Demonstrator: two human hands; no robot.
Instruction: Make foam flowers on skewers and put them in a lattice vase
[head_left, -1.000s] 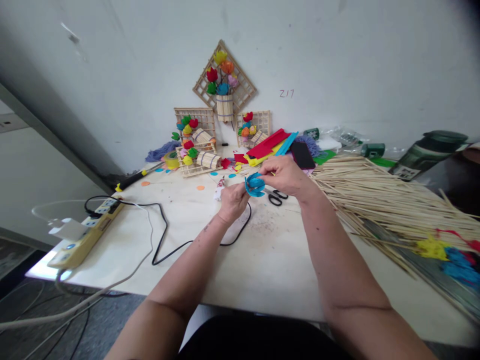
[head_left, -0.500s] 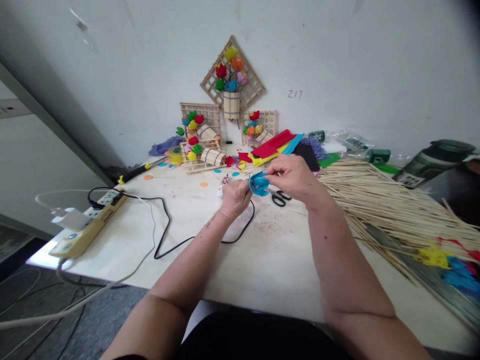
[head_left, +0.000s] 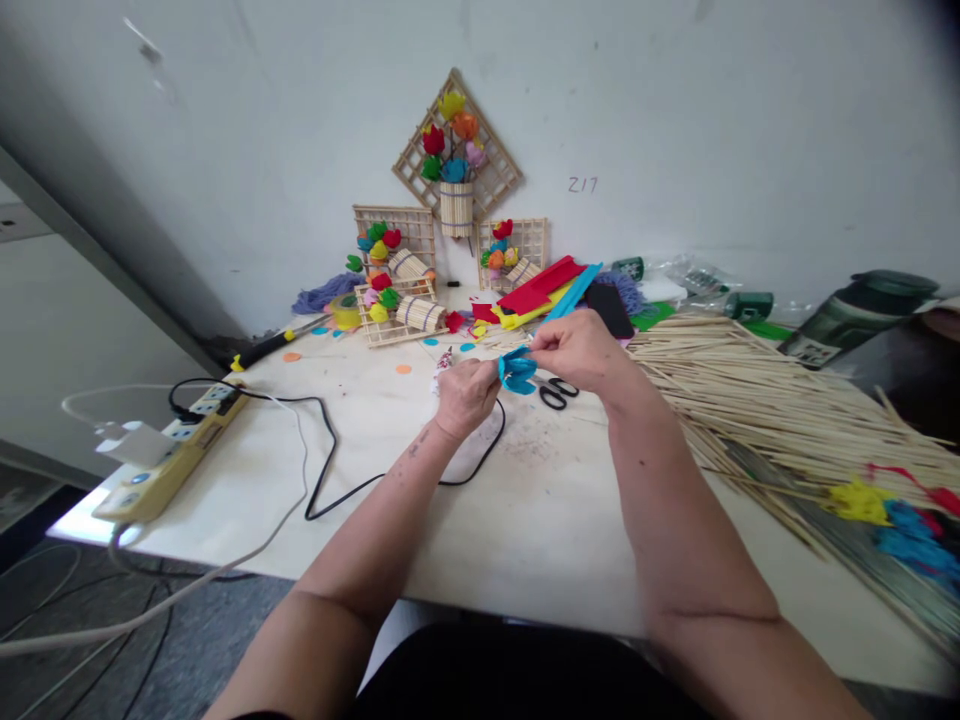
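Between my two hands is a blue paper flower (head_left: 517, 371), its cupped petals facing right. My left hand (head_left: 466, 396) is closed at the flower's base; the stem, if there is one, is hidden by the fingers. With thumb and fingertips my right hand (head_left: 574, 348) pinches a petal on the flower's upper right edge. Black-handled scissors (head_left: 555, 396) lie just below the right hand, their blades partly covered. A small red-and-white patterned object (head_left: 444, 362) shows behind the left hand; I cannot make out what it is.
A yellow power strip (head_left: 180, 445) with plugs lies at the left, and a black cord (head_left: 330, 440) loops across the table. Thin wooden sticks (head_left: 750, 390) cover the right side. Stick lattices with paper flowers (head_left: 457, 150) stand at the back, near coloured paper (head_left: 541, 284).
The view has shifted slightly, so everything sits a little further left. Both hands keep their hold on the blue flower, with only a slight change in its petals.
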